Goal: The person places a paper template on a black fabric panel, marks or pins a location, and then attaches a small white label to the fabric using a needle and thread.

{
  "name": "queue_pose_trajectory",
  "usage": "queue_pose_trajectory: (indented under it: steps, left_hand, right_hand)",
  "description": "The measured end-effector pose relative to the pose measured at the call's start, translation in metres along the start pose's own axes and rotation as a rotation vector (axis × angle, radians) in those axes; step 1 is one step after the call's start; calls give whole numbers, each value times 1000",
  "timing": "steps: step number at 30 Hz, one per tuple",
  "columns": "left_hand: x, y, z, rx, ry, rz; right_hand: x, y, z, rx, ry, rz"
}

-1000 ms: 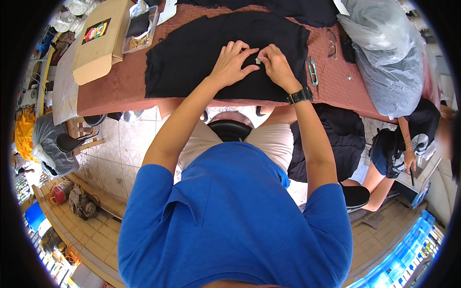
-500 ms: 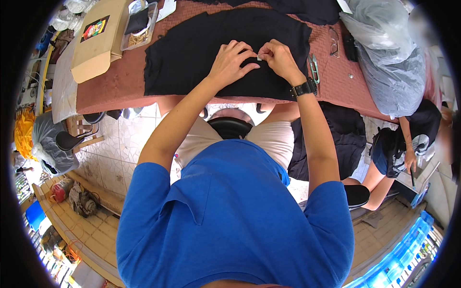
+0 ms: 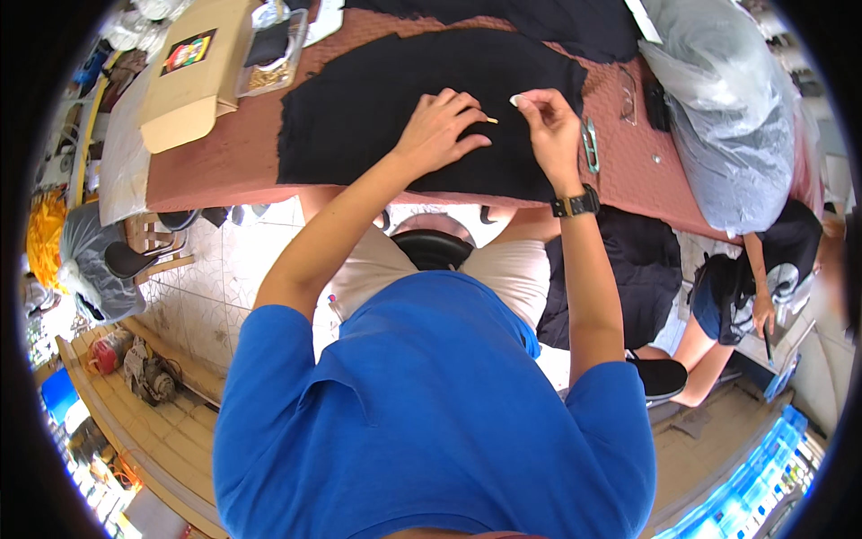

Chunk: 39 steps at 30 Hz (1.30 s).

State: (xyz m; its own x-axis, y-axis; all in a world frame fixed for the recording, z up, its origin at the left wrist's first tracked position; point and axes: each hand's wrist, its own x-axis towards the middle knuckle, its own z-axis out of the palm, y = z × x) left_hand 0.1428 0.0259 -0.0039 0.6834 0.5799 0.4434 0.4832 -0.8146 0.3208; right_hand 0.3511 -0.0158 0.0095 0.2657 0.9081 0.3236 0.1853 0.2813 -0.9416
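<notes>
A black cloth piece [image 3: 359, 108] lies spread on the table in front of me. My left hand [image 3: 438, 131] rests on it, fingers stretched and thumb apart. By its index fingertip a small, thin gold-coloured strip [image 3: 491, 120] lies on the cloth. My right hand [image 3: 552, 126] is raised a little to the right, thumb and finger pinched on a small white piece [image 3: 515, 100], too small to make out what it is. Green-handled thread snips [image 3: 589, 145] lie just right of that hand, beside the cloth's edge.
The table has a reddish-brown cover [image 3: 206, 157]. A cardboard box [image 3: 184, 99] and a clear plastic container [image 3: 269, 76] stand at the left. Eyeglasses [image 3: 627, 97] and a large plastic bag [image 3: 727, 117] lie at the right. Another person [image 3: 772, 269] sits low at the far right.
My right hand has moved right, away from my left, with the small white piece between its fingers. The gold-coloured strip now shows by my left fingertips. My left hand stays on the cloth.
</notes>
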Motion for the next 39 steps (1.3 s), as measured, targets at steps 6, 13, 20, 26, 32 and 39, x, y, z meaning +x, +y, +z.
queue_pose_trajectory:
  steps: [6, 13, 20, 26, 32, 39]
  left_hand:
    - [-28, 9, -37, -233, 152, -240]
    - [-83, -19, -57, -46, 414, -501]
    - [-86, -20, -51, -24, 466, -495]
    - [-91, -19, -51, 8, 431, -517]
    - [-86, -16, -50, -15, 417, -511]
    - [-90, -24, -46, 40, 392, -555]
  right_hand:
    - [28, -46, 55, 143, -172, 18]
    - [71, -40, 188, 107, -457, 80]
    - [100, -17, 306, 110, -314, 350]
    - [112, 13, 351, 0, -110, 286]
    - [120, 31, 372, -213, 34, 227]
    - [95, -22, 324, -224, -172, 138]
